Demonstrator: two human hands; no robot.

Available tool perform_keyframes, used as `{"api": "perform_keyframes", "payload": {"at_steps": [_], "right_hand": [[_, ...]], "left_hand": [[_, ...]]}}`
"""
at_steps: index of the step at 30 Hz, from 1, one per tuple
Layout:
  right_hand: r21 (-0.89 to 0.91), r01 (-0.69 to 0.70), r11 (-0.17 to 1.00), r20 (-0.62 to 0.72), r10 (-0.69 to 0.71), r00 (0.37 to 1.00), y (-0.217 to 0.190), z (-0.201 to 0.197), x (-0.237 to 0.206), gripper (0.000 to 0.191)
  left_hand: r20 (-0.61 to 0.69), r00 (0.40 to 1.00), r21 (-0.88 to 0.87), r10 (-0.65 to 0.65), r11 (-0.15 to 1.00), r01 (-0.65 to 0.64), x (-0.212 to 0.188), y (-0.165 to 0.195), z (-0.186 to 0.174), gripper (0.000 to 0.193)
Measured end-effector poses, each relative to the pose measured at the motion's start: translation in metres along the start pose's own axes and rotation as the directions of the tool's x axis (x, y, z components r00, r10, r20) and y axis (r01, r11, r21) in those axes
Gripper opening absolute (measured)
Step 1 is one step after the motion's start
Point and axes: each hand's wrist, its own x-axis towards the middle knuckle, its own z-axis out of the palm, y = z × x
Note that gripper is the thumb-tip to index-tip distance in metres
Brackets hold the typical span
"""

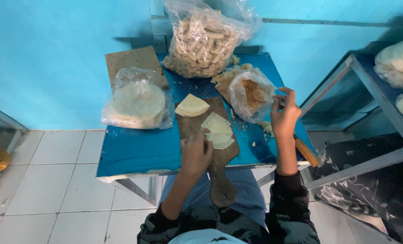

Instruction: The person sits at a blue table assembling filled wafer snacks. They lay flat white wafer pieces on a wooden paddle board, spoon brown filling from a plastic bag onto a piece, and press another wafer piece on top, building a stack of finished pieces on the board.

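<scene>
Two hands work: left hand [195,151] curls shut on cut pastry pieces [218,131] on the wooden board [210,149], right hand's fingers [286,97] pinch a spoon [260,95] in the filling bag [250,97]; finished rolls [203,40] fill a bag behind.

Three clear plastic bags on the blue table

Big bag [207,38] of pale rolls at 12 o'clock; flat-round bag [138,99] at 10; small brown-filled bag [250,97] at 1.

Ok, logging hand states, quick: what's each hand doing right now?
Left hand: fingers curled on the pale wrapper pieces on the wooden board.
Right hand: pinching a spoon in the filling bag.
</scene>
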Motion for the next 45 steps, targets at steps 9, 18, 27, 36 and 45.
{"api": "perform_keyframes", "payload": {"at_steps": [9,18,27,36,45], "right_hand": [[-0.130,0.136,0.982,0.169,-0.113,0.979,-0.010,0.012,0.000,0.033],[0.024,-0.016,1.000,0.042,0.015,0.999,0.015,0.012,0.000,0.034],[0.022,-0.021,1.000,0.120,0.019,0.993,0.015,0.023,-0.005,0.035],[0.053,-0.166,0.985,0.068,0.163,0.984,0.031,0.011,-0.003,0.031],[0.024,-0.038,0.999,0.131,0.035,0.991,0.006,0.013,-0.009,0.031]], "left_hand": [[-0.030,0.999,-0.008,0.018,1.000,-0.018,-0.001,-0.001,0.000,0.033],[-0.034,0.999,-0.027,0.023,0.999,-0.024,-0.002,-0.001,-0.002,0.033],[-0.052,0.998,-0.045,0.034,0.998,-0.036,-0.003,0.000,-0.003,0.032],[-0.025,0.999,-0.043,0.029,0.999,-0.030,-0.002,-0.001,-0.003,0.032],[-0.044,0.998,-0.051,0.033,0.998,-0.036,-0.002,-0.001,-0.002,0.032]]}}
